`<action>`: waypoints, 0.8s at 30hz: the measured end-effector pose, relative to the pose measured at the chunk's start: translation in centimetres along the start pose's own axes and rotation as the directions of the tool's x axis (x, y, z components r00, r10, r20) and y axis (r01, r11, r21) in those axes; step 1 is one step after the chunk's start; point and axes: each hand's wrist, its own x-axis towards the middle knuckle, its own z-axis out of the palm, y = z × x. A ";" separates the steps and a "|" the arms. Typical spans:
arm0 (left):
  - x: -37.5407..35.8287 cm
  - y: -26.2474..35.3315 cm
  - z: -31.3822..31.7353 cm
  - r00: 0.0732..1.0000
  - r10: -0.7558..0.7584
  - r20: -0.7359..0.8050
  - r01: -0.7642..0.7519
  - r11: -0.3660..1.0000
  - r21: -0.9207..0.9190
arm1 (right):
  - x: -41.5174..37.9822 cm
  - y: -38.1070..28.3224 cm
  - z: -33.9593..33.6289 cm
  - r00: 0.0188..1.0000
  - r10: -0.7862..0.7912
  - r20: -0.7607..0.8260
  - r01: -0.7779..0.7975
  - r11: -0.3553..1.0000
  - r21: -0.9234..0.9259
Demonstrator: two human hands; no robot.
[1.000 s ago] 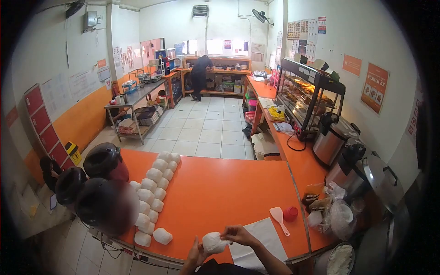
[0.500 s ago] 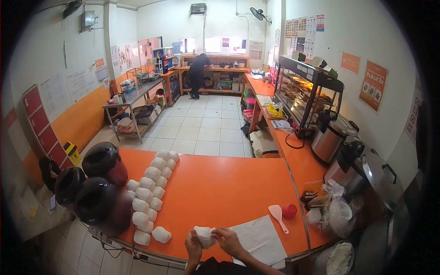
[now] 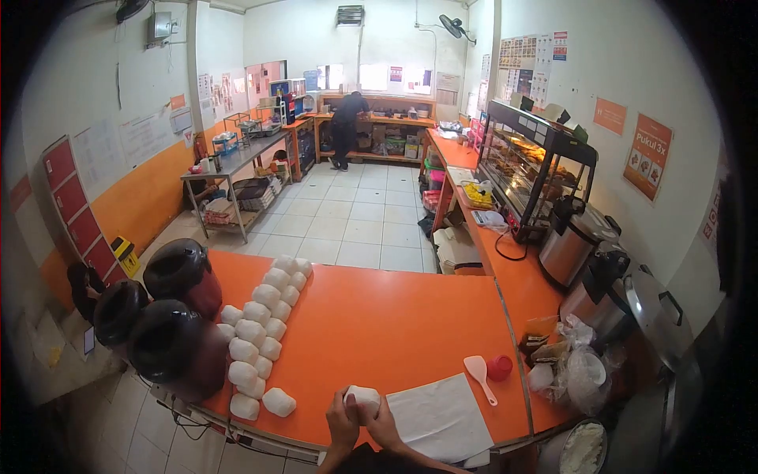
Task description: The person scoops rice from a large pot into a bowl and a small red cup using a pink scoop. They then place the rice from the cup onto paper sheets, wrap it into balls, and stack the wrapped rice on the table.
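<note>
My left hand and my right hand are closed around a white paper-wrapped bundle at the front edge of the orange table. What is inside the paper does not show. Beside my right hand lies a stack of white paper sheets. A pale rice paddle rests just beyond the sheets, next to a red cup. To the left, several similar wrapped bundles stand in rows, and a single one sits slightly apart, nearest my left hand.
Dark lidded containers crowd the table's left end. At right are plastic bags, steel cookers and a glass food warmer. A pot of white rice stands low at right. Someone in dark clothes bends over the far counter.
My right hand has moved from pinching the bundle's paper edge to cupping its right side. Both hands now press around the bundle. The view has shifted slightly.
</note>
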 end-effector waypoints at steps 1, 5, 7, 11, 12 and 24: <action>-0.2 -0.5 0.0 1.000 -0.009 0.020 0.009 1.000 0.000 | 0.3 0.1 -0.6 0.998 0.059 0.018 -0.059 0.998 -0.032; -2.2 -4.6 0.9 0.995 -0.070 0.074 0.071 0.997 -0.017 | 0.8 1.0 -2.2 0.985 0.127 0.113 -0.118 0.990 -0.082; -3.0 -5.6 0.7 0.996 -0.004 0.088 -0.006 0.994 0.112 | 0.6 2.3 -2.5 0.969 0.205 0.134 -0.188 0.973 -0.132; -2.6 -2.2 -0.8 0.879 -0.346 0.330 0.327 0.938 0.112 | 0.1 2.8 -2.0 0.942 0.293 0.162 -0.303 0.952 0.039; -2.7 -2.5 -0.7 0.885 -0.341 0.317 0.316 0.940 0.129 | 0.4 4.2 -2.0 0.939 0.297 0.174 -0.315 0.945 0.087; -3.0 -4.9 -1.0 0.887 -0.254 0.385 0.037 0.871 0.489 | 0.4 4.5 -2.7 0.842 0.402 0.359 -0.468 0.876 0.116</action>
